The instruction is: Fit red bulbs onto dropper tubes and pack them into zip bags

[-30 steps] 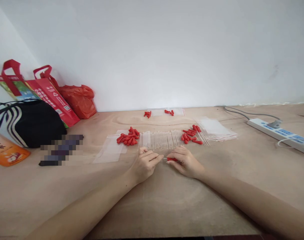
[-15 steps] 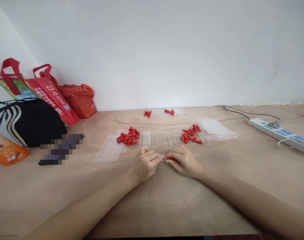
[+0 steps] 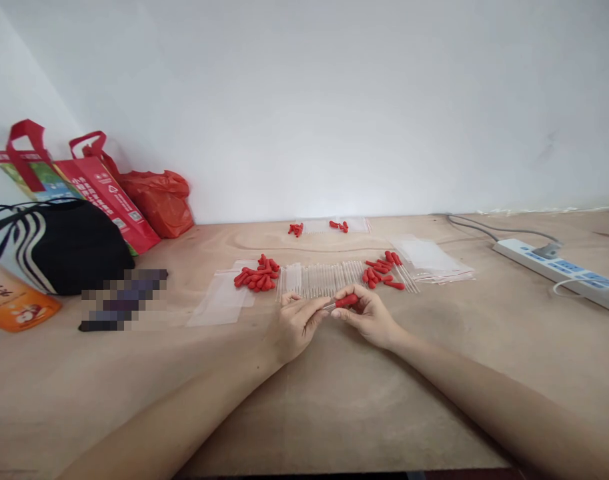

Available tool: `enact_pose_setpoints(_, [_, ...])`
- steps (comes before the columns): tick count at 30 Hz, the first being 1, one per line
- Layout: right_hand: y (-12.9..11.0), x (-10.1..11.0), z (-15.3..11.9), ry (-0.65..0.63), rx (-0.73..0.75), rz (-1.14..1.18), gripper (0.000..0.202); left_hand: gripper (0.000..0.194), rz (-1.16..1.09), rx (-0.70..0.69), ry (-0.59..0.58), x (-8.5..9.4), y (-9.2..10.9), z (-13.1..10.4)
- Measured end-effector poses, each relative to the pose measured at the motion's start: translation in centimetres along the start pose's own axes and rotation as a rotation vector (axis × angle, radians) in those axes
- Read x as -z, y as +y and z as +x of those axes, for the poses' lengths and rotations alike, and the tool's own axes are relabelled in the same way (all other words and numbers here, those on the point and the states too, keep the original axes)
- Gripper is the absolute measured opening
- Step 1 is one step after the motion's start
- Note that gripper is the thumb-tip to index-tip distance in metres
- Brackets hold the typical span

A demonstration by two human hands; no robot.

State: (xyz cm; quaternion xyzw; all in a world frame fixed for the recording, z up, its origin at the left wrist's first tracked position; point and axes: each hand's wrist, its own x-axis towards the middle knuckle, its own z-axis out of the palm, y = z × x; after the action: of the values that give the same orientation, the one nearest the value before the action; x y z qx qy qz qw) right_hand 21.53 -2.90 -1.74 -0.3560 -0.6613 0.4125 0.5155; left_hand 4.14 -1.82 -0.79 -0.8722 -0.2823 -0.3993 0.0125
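My left hand [image 3: 298, 325] is closed on a thin clear dropper tube [image 3: 329, 307], most of it hidden by the fingers. A red rubber bulb [image 3: 347, 301] sits at the tube's right end, pinched in my right hand [image 3: 367, 319]. How deep the tube goes into the bulb I cannot tell. Just beyond my hands lies a row of clear dropper tubes [image 3: 324, 280]. Left of the row is a pile of red rubber bulbs [image 3: 258, 275]. At its right are more red bulbs [image 3: 379, 267], a few joined to tubes as droppers [image 3: 401, 267].
Clear plastic bags lie at the left [image 3: 221, 303] and right [image 3: 431, 259]. Farther back, small red bulbs [image 3: 295, 230] rest by another bag. A power strip [image 3: 559, 263] is at right; a black bag [image 3: 79, 247], red bags [image 3: 157, 200] and an orange pouch [image 3: 24, 303] stand left.
My right hand has lifted and turned, so its fingers now show more of the red bulb. The left hand still grips the tube; the camera view shifted slightly.
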Motion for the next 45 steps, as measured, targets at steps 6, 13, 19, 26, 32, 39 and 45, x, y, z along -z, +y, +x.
enact_pose_setpoints(6, [-0.8, 3.0, 2.4, 0.192, -0.062, -0.037, 0.039, 0.037, 0.012, 0.156, -0.061, 0.7, -0.4, -0.2])
enact_pose_setpoints(13, [-0.3, 12.3, 6.1, 0.378, -0.255, -0.973, 0.026, 0.024, 0.176, 0.245, -0.128, 1.1, -2.1, 0.0])
enact_pose_setpoints(19, [2.8, 13.2, 6.6, 0.339, -0.416, -1.282, 0.026, 0.018, 0.183, 0.257, -0.192, 1.3, -2.3, 0.0])
enact_pose_setpoints(26, [3.5, 13.1, 6.2, 0.362, -0.409, -1.280, 0.030, 0.016, 0.168, 0.262, -0.216, 1.4, -2.2, 0.0])
enact_pose_setpoints(32, [1.8, 12.8, 3.7, 0.231, -0.218, -1.221, 0.023, 0.016, 0.206, 0.271, -0.200, 1.3, -2.3, -0.1])
enact_pose_setpoints(39, [1.3, 13.2, 1.8, -0.014, -0.227, -1.203, 0.014, 0.016, 0.357, 0.415, -0.063, 1.3, -2.6, 0.1])
enact_pose_setpoints(45, [0.1, 12.9, 1.9, -0.002, -0.187, -1.213, 0.010, 0.013, 0.506, 0.494, -0.117, 2.2, -3.8, 1.6])
